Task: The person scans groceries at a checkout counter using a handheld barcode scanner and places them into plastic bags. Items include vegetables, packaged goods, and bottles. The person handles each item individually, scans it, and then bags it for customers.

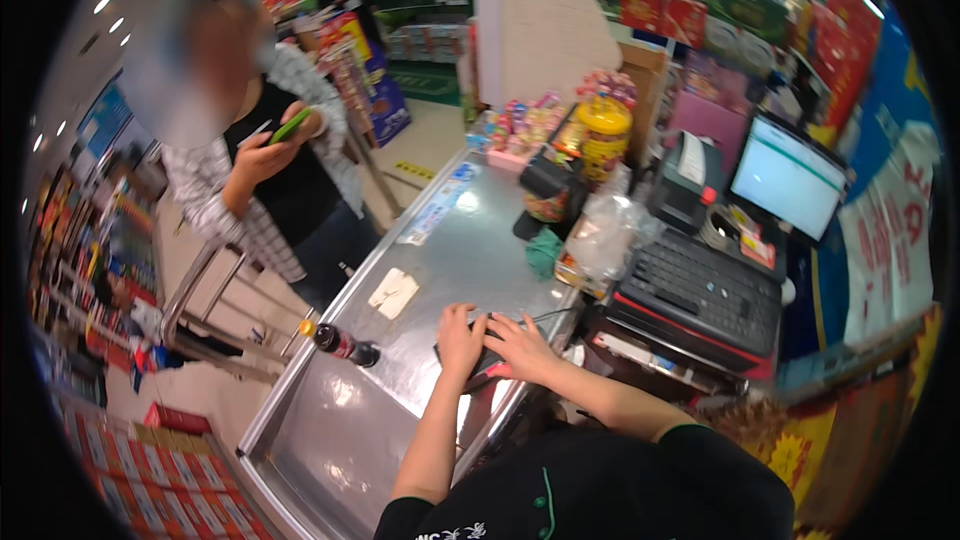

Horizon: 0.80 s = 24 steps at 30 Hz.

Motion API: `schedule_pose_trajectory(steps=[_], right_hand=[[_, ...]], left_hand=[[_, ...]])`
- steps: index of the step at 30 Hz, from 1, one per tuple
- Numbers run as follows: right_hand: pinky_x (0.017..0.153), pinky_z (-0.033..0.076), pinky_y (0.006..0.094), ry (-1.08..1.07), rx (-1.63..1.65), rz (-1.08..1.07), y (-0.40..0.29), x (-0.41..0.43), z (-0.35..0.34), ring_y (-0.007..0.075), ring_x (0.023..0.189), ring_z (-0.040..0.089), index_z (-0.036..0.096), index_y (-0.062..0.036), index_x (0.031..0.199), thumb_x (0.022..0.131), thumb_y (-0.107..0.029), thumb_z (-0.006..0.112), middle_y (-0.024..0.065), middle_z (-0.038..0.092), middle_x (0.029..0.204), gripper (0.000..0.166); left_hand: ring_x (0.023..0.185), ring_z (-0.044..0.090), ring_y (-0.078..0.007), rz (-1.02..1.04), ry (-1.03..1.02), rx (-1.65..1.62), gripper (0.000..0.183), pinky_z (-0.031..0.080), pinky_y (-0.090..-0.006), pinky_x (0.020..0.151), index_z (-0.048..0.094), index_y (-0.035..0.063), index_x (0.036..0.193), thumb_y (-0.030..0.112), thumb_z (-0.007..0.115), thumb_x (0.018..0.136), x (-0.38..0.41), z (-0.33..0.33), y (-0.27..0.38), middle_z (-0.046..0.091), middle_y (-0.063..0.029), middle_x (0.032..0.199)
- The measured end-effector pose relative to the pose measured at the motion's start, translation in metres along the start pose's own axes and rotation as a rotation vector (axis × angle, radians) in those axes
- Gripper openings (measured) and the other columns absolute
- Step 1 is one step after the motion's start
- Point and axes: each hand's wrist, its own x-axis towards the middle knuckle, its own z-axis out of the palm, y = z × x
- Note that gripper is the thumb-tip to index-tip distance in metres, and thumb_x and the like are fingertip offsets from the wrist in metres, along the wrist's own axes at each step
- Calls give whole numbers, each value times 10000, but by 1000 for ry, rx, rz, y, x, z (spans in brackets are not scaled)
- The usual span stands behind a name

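My left hand (459, 337) and my right hand (519, 345) rest close together on a dark, flat object (480, 379) on the metal checkout counter (337, 427). The hands cover much of that object, so its kind is hard to tell; a cable runs from near it to the right. Neither hand plainly grips it. To the left, a bottle of dark drink with a yellow cap (345, 345) lies on its side on the counter. A pale square paper or card (394, 293) lies farther up the counter.
A person (277, 165) across the counter holds a green phone (289, 125). At right are a keyboard (697, 292), a monitor (787, 176) and a receipt printer (684, 176). A payment scanner (551, 172), candy (521, 127) and plastic bags (611, 232) stand along the counter's far right. A metal rail (195, 285) borders the aisle.
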Motion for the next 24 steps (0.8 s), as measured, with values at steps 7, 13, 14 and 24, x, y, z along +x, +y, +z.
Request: schedule_pose_trajectory(steps=[7, 13, 14, 24], right_hand=[[914, 378, 478, -25, 293, 280, 19, -30, 15, 284, 1083, 516, 314, -224, 1409, 794, -240, 666, 111, 549, 1111, 709], [905, 407, 429, 216, 557, 393, 15, -56, 26, 340, 1098, 502, 387, -139, 1355, 819, -284, 647, 159, 510, 1166, 613], [929, 400, 416, 305, 627, 346, 14, -50, 27, 354, 1110, 491, 416, -105, 1322, 818, -313, 654, 174, 491, 1186, 595], [864, 380, 422, 481, 242, 66, -33, 15, 31, 303, 1030, 507, 490, -78, 1178, 835, -330, 586, 127, 484, 1191, 437]], left_hand=[[960, 554, -328, -8, -67, 35, 187, 428, -416, 829, 632, 51, 917, 204, 621, 810, 0, -3, -2, 607, -129, 978], [886, 598, -326, -89, -190, 99, 215, 432, -439, 776, 645, 50, 883, 239, 546, 860, 2, -1, 17, 653, -139, 890], [831, 614, -348, -26, -162, 167, 254, 444, -450, 744, 642, 47, 870, 264, 511, 877, 3, 1, 13, 658, -163, 862], [872, 625, -366, 223, -596, 570, 422, 495, -467, 719, 576, 189, 1153, 483, 416, 896, 38, -1, -30, 640, -138, 994]])
